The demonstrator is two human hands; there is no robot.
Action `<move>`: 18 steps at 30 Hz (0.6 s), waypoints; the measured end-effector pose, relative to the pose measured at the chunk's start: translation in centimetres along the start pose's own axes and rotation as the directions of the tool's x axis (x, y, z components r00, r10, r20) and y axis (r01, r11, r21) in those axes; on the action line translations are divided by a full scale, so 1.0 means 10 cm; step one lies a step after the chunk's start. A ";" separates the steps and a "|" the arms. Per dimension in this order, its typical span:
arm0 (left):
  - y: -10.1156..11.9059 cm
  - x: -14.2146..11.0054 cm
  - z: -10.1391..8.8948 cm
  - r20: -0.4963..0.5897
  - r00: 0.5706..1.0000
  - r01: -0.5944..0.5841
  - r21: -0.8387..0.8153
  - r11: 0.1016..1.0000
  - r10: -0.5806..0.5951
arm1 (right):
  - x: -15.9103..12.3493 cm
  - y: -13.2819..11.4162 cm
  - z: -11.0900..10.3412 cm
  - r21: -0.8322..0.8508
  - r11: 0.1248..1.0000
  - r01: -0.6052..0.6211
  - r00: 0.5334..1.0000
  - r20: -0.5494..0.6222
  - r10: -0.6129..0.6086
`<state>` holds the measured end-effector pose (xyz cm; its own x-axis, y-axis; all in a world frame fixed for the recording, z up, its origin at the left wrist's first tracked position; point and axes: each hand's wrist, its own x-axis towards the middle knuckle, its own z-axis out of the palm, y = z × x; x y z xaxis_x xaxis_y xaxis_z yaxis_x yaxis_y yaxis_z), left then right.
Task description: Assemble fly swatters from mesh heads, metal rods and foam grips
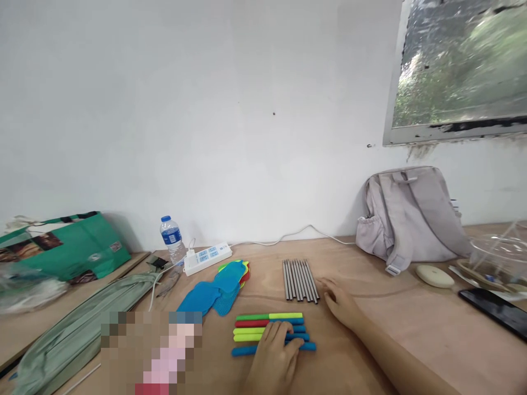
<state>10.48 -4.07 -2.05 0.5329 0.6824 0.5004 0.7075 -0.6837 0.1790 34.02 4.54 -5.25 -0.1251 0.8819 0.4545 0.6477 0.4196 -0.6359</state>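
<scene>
My left hand (276, 352) lies over a row of coloured foam tubes (252, 331), fingers curled and thumb on the blue end of a near one. The tubes are green, yellow, red and blue, lying side by side; my hand hides their middles. A wholly blue foam tube (244, 351) lies closest to me, passing under my hand. Beyond the row, several thin silver metal tubes (297, 281) lie parallel, pointing away from me. My right hand (338, 300) rests on the table just right of them, fingers loosely extended, holding nothing I can see.
Blue, yellow and red flat shaped pieces (224, 282) are piled to the left. Behind stand a power strip (208, 258) and a water bottle (171, 237). A green bag (88, 249) lies far left. On the right are a backpack (407, 219), a beige oval case (435, 276) and a phone (496, 311).
</scene>
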 end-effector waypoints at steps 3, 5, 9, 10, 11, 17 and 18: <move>0.01 0.00 -0.04 0.003 1.000 0.013 -0.005 1.000 -0.013 | -0.19 -0.20 -0.05 0.065 0.998 0.008 0.998 0.055 -0.011; 0.03 0.01 -0.06 0.002 0.999 0.036 -0.002 0.999 -0.036 | -0.30 -0.31 -0.10 0.074 0.997 -0.005 0.998 0.069 0.000; 0.07 0.05 -0.10 0.040 0.991 0.129 0.006 0.992 -0.129 | -0.45 -0.48 -0.17 0.092 0.995 0.046 0.992 0.114 -0.056; 0.08 0.05 -0.12 0.052 0.986 0.158 0.007 0.987 -0.158 | -0.47 -0.53 -0.18 0.098 0.993 0.070 0.988 0.131 -0.082; 0.08 0.05 -0.13 0.058 0.981 0.185 0.007 0.983 -0.185 | -0.50 -0.57 -0.18 0.102 0.990 0.092 0.983 0.149 -0.107; -0.11 -0.19 -0.15 -0.074 0.934 0.357 0.103 0.929 -0.350 | -0.59 -0.84 -0.12 0.119 0.972 0.204 0.933 0.277 -0.230; -0.18 -0.25 -0.15 -0.086 0.924 0.380 0.123 0.917 -0.372 | -0.59 -0.86 -0.11 0.117 0.968 0.220 0.926 0.286 -0.245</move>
<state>7.20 -4.94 -2.29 0.1895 0.8626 0.4690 0.9083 -0.3354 0.2498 30.06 -4.51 -1.80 -0.4899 0.7754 0.3984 0.5118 0.6258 -0.5886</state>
